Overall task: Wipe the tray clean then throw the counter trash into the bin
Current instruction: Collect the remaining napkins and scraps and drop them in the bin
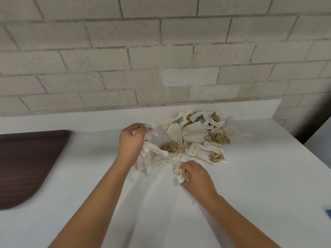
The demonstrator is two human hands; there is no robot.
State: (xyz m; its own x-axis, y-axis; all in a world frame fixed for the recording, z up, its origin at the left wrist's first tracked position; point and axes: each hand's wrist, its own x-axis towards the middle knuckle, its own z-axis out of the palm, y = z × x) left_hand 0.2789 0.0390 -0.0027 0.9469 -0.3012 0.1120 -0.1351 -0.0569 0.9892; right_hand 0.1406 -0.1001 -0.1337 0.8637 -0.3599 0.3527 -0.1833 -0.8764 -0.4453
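Observation:
A dark brown tray (26, 167) lies on the white counter (250, 185) at the far left. A heap of trash (195, 129), made of crumpled white napkins, brown paper balls and wrappers, sits near the back wall right of centre. My left hand (131, 140) grips a bunch of white napkins (150, 156) at the heap's left edge. My right hand (196, 176) holds a white napkin scrap and small wooden sticks (184, 173) just in front of the heap. A loose wooden stick (204, 159) lies beside it.
A pale brick wall (161, 59) rises behind the counter. The counter ends at the right, where a dark gap (304, 135) and another white surface show. A blue object (328, 213) peeks in at the right edge.

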